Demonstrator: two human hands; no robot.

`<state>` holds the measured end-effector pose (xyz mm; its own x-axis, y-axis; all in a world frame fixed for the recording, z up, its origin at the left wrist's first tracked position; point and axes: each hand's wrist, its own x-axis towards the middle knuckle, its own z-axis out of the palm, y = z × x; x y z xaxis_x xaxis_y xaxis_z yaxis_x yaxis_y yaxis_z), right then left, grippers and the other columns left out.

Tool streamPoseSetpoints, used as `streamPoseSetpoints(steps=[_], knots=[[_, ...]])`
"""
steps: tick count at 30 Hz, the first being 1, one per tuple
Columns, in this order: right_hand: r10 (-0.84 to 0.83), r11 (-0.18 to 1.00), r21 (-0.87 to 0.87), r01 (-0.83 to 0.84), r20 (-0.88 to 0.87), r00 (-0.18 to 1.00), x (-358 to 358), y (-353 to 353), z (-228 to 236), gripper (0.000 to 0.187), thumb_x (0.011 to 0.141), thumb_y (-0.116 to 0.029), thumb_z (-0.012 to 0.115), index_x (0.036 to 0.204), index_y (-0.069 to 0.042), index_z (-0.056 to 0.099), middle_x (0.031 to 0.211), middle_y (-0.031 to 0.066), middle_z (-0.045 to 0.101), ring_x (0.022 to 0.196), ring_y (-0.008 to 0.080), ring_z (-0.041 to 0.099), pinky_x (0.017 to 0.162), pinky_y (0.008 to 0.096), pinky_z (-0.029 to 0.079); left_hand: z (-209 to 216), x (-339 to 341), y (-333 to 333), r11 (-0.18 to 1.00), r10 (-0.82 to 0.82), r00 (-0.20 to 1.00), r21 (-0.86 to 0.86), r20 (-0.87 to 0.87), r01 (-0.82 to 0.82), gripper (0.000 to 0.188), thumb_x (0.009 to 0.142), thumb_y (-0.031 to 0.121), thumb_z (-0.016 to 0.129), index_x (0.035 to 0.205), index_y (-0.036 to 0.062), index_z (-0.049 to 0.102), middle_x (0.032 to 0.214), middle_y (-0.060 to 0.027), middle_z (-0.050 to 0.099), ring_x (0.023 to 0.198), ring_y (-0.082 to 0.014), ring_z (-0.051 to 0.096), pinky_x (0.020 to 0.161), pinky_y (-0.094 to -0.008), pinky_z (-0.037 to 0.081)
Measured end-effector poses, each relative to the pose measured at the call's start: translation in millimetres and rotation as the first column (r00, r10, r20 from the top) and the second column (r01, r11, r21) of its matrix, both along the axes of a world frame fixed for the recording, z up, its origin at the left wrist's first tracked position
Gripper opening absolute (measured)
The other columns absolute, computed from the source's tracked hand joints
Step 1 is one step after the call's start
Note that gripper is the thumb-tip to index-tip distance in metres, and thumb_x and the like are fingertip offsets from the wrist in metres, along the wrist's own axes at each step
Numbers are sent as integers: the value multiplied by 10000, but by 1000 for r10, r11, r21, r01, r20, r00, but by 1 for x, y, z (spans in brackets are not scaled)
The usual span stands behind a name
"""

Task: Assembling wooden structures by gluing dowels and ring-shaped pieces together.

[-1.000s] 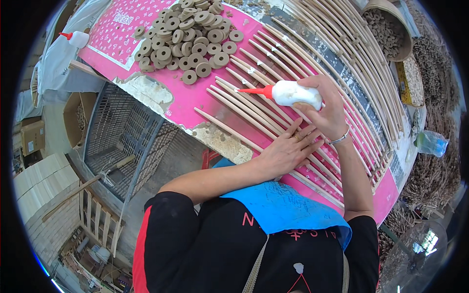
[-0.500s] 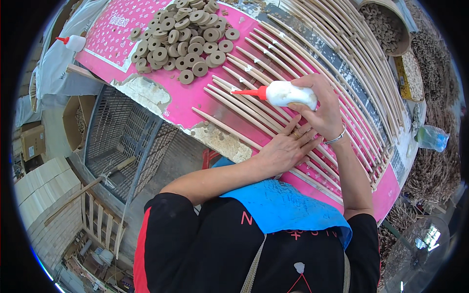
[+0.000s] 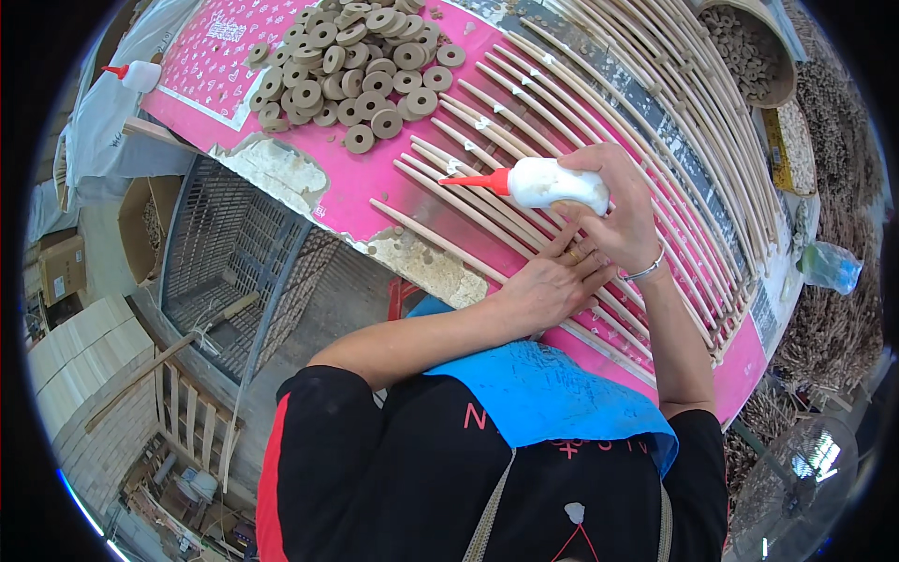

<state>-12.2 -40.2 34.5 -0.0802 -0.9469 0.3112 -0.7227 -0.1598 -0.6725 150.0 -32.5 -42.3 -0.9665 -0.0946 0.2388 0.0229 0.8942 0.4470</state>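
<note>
My right hand (image 3: 618,201) is wrapped round a white squeeze bottle (image 3: 552,184) with a red nozzle, held nearly level. The nozzle's tip is over the left ends of the wooden rods (image 3: 487,217), at one of the nearer ones; whether it touches is too small to tell. White dabs (image 3: 482,123) sit near the ends of several rods farther back. Fingers stretched out, my left hand (image 3: 554,284) lies flat across the nearer rods, just below my right hand. A single rod (image 3: 431,236) lies apart along the table's near side.
A heap of brown rings (image 3: 356,75) covers the pink tabletop's (image 3: 346,192) far left. More rods (image 3: 670,70) carrying rings lie at the back right. A tub of rings (image 3: 749,56) stands beyond them. Another red-tipped bottle (image 3: 142,77) is at the far left. A fan (image 3: 796,487) stands lower right.
The bottle's nozzle has shifted slightly toward me and left, onto a nearer rod. A white dab now shows near where its tip was. My left hand has hardly moved.
</note>
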Motion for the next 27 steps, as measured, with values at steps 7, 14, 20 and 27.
streamPoseSetpoints(steps=[7,14,20,27], knots=[[-26,1000,4,26,4,1000,-4,5,2,477,693,-82,889,1131,-64,699,1067,96,709,1008,301,671,860,399,526,-5,-1,2,999,37,996,13,-78,-36,471,1008,336,576,1431,133,608,1464,-116,571,1481,-283,438,1291,-570,154],[9,1000,-9,-10,-13,1000,6,3,2,477,696,-77,888,1136,-70,702,1079,97,719,1022,304,675,876,409,528,2,3,-1,999,-9,1000,46,18,8,538,984,409,616,1416,89,597,1473,-123,563,1485,-300,430,1257,-543,219],[32,999,26,-33,8,999,1,4,1,481,692,-70,889,1133,-65,698,1080,103,715,1030,304,677,878,413,526,-2,1,0,999,30,999,12,-44,-30,519,990,405,613,1402,89,601,1452,-116,572,1462,-292,457,1253,-554,216],[57,997,38,-60,80,995,6,9,0,489,691,-83,876,1148,-76,702,1107,92,715,1050,291,674,890,400,536,-4,1,1,998,20,997,66,-77,-15,420,973,333,618,1329,112,647,1427,-104,595,1416,-303,495,1246,-575,235]])
